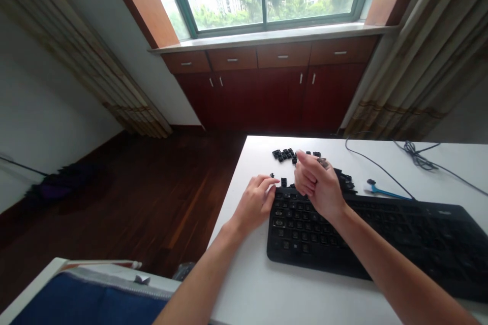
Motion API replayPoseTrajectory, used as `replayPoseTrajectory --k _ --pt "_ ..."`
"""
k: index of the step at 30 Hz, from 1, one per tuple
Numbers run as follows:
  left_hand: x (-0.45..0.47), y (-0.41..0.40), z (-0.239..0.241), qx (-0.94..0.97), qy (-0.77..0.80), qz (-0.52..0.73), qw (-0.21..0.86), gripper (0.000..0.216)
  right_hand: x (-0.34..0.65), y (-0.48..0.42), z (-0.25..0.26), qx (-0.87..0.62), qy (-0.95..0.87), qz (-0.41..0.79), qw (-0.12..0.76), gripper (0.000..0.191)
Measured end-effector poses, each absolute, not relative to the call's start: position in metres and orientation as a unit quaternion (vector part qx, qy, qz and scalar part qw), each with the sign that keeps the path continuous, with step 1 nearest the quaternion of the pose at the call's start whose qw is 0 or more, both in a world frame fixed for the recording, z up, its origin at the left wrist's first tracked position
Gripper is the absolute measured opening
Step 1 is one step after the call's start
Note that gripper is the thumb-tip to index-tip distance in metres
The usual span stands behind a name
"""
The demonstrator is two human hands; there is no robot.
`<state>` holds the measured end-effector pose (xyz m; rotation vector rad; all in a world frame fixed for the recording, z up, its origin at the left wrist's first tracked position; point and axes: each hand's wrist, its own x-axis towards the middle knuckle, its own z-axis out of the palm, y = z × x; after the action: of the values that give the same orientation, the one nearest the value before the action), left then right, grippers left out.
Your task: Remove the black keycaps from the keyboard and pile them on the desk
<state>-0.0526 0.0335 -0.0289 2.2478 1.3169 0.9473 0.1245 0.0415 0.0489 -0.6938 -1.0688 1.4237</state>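
A black keyboard (pixel 328 244) lies on the white table, and many of its key positions look bare, without caps. At its upper left corner rests my left hand (pixel 256 197), fingers stretched out and thumb against the keyboard's edge. One loose black keycap (pixel 283 182) sits just beyond those fingertips. My right hand (pixel 318 183) is closed in a fist above the keyboard's top row. A small dark, shiny tool (pixel 323 162) pokes out of that fist; its kind is mostly hidden by the fingers. Behind the right hand, a pile of black keycaps (pixel 346 181) is partly covered.
More keycaps (pixel 284 155) lie near the table's far edge. A blue-handled brush (pixel 389 193) lies behind the keyboard, beside a cable (pixel 375 165) and a coiled cord (pixel 419 157). A blue-covered chair (pixel 87 297) stands at lower left. Cabinets (pixel 282 96) line the window wall.
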Motion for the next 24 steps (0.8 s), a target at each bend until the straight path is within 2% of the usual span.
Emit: replayPoseTrajectory --k 10,14,21,24 --pt "-0.053 0.033 -0.036 0.790 0.464 0.355 0.185 0.027 0.102 0.020 0.039 -0.301 -0.482 0.540 0.620 0.057" --pt "-0.053 0.034 -0.038 0.791 0.462 0.355 0.187 0.025 0.106 0.015 0.019 -0.341 -0.505 0.523 0.596 0.055" --pt "-0.053 0.035 -0.039 0.794 0.459 0.350 0.192 0.024 0.114 0.017 0.024 -0.360 -0.511 0.485 0.612 0.057" --pt "-0.054 0.035 -0.038 0.794 0.458 0.350 0.191 0.024 0.108 0.017 0.014 -0.385 -0.537 0.471 0.585 0.057"
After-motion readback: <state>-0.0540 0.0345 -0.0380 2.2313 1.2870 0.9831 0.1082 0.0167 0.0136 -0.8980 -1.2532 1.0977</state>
